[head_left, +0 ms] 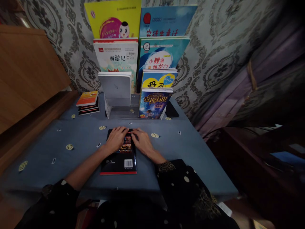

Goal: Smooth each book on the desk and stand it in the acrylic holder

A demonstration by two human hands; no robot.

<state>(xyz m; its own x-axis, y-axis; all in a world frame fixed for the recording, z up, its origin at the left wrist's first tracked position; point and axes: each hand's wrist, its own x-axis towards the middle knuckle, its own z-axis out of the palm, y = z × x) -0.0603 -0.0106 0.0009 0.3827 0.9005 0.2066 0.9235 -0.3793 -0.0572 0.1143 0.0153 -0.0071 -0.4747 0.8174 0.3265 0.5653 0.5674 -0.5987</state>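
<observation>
A black book (120, 163) with a red lower edge lies flat on the table, its barcode side up. My left hand (116, 139) rests on its upper left part with the fingers stretched toward the top edge. At the upper right corner, my right hand (143, 142) touches the same book, fingers extended inward and thumb bent below them. The fingertips of both hands nearly meet at the book's top. Just beyond is a clear acrylic book rack (122, 112). A dark blue book (153, 103) stands at its front right, and a pale grey-white book (116, 87) at its front left.
More books stand in the rack's rear tiers, among them a yellow-green book (114, 16) and a teal book (164, 52). A small book stack (88, 98) sits at the left. A dark flat object (172, 109) lies right of the rack. Wooden furniture (26, 63) borders the left side.
</observation>
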